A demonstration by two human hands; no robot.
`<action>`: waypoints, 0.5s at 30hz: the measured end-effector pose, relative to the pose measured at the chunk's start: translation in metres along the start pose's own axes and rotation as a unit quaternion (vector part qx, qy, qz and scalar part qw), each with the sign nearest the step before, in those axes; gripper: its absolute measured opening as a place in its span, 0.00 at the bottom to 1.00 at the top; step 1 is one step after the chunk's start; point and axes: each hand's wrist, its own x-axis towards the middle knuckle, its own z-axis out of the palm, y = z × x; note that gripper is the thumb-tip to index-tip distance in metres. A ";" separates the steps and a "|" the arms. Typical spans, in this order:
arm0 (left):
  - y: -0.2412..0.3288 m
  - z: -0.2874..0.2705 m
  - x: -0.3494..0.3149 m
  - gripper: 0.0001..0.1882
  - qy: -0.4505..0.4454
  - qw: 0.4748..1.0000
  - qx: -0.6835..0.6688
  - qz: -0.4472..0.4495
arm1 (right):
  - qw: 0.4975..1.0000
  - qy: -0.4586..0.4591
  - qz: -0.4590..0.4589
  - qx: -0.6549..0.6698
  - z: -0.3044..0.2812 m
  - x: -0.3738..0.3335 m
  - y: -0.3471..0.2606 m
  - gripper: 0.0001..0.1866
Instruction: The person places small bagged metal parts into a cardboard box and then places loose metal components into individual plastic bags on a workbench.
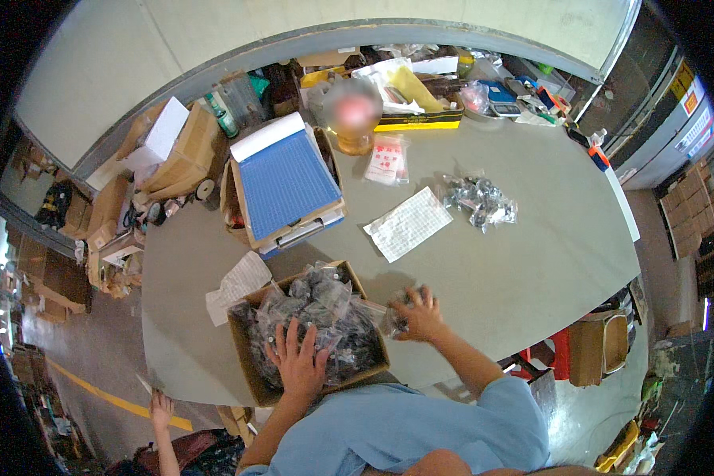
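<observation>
A cardboard box [380, 358] filled with clear plastic bags [325, 305] of small dark parts stands at the table's near edge. My left hand [297, 366] lies on top of these bags, its fingers spread. Just right of the box, my right hand [422, 317] has its fingers curled over a clear plastic bag of dark parts [395, 320], low over the table. More bags of small shiny parts [480, 200] lie in a pile farther right. A sheet of stickers or printed paper [408, 224] rests between that pile and the box.
A clipboard with blue sheets [289, 182] sits on another box on the grey table [547, 270]. Beyond are a jar [355, 139], a red-printed bag [387, 159] and a yellow-black carton [420, 120]. Another person's hand [161, 408] shows at lower left. Cartons [186, 151] crowd the left side.
</observation>
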 end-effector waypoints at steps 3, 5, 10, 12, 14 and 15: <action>-0.010 0.009 -0.015 0.22 -0.010 1.000 -0.009 0.001 | 0.997 0.014 0.003 0.074 0.060 -0.015 0.004 0.34; -0.019 0.011 -0.028 0.23 -0.005 1.000 -0.026 0.009 | 0.983 0.110 0.012 0.145 0.043 -0.018 0.005 0.22; -0.029 0.020 -0.045 0.33 0.096 0.992 -0.056 0.056 | 0.815 0.225 0.000 0.533 -0.046 -0.001 -0.014 0.13; -0.023 0.023 -0.038 0.35 0.152 0.981 -0.071 0.100 | 0.850 0.265 -0.239 0.387 -0.076 0.007 -0.035 0.20; -0.016 0.020 -0.026 0.35 0.209 0.963 -0.092 0.146 | 0.867 0.217 -0.274 0.356 -0.100 0.017 -0.030 0.24; -0.013 0.016 -0.022 0.34 0.180 0.970 -0.075 0.143 | 0.873 0.192 -0.292 0.341 -0.110 0.027 -0.025 0.27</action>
